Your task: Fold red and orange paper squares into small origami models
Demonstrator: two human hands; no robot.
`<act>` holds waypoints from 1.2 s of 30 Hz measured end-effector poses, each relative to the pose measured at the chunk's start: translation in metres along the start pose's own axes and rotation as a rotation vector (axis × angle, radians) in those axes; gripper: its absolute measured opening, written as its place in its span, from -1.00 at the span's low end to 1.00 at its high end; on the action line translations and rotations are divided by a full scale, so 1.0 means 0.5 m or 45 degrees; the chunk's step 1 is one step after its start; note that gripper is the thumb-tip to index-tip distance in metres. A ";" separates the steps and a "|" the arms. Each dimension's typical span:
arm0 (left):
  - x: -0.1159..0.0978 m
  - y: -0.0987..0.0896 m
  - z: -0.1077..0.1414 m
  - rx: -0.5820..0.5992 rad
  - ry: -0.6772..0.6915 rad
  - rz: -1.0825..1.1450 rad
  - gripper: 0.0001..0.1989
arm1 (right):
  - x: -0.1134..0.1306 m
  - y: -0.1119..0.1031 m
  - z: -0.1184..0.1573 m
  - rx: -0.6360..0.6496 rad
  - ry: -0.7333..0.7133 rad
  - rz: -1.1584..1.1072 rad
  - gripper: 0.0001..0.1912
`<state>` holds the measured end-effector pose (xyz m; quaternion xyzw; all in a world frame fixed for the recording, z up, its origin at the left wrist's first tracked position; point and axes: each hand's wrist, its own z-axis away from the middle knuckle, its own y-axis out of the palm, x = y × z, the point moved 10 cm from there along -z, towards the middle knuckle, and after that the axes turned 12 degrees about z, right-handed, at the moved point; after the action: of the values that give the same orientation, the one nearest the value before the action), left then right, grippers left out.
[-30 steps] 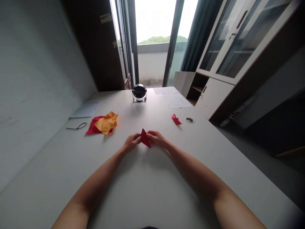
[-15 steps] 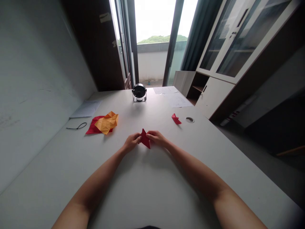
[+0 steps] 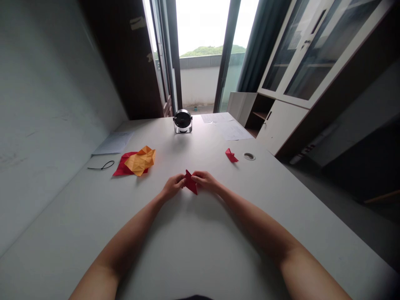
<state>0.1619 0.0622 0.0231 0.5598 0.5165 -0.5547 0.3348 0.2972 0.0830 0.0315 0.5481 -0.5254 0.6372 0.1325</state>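
A folded piece of dark red paper [image 3: 191, 184] is held between my two hands, above the middle of the white table [image 3: 193, 246]. My left hand [image 3: 173, 186] pinches its left edge. On the right edge, the thumb and fingers of my right hand [image 3: 204, 181] are closed. The paper has a pointed tip at the top and another at the lower right. A small folded red paper piece [image 3: 231, 156] lies to the right, beyond my right hand. To the left, a creased orange sheet [image 3: 140, 160] rests on a red sheet [image 3: 121, 167].
A round black device on a silver stand [image 3: 183, 121] is at the table's far side. White papers lie at the far right [image 3: 236, 131] and far left [image 3: 113, 143]. A black cable tie [image 3: 104, 165] sits near the left wall. A round cable hole [image 3: 249, 156] is at right.
The top tip of the held red paper has shifted very slightly down and left. Both hands have stayed in nearly the same place.
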 end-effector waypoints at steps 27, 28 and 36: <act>0.011 0.002 -0.003 0.016 -0.004 -0.017 -0.70 | 0.000 0.009 0.000 0.021 -0.040 0.105 -0.56; 0.011 0.002 -0.003 0.020 -0.007 -0.017 -0.70 | -0.002 0.009 0.000 0.018 -0.038 0.110 -0.56; 0.004 0.000 -0.001 0.018 -0.003 -0.041 -0.71 | 0.001 0.008 0.000 0.011 -0.047 0.121 -0.55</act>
<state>0.1619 0.0632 0.0215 0.5531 0.5210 -0.5645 0.3223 0.2943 0.0812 0.0298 0.5347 -0.5504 0.6348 0.0901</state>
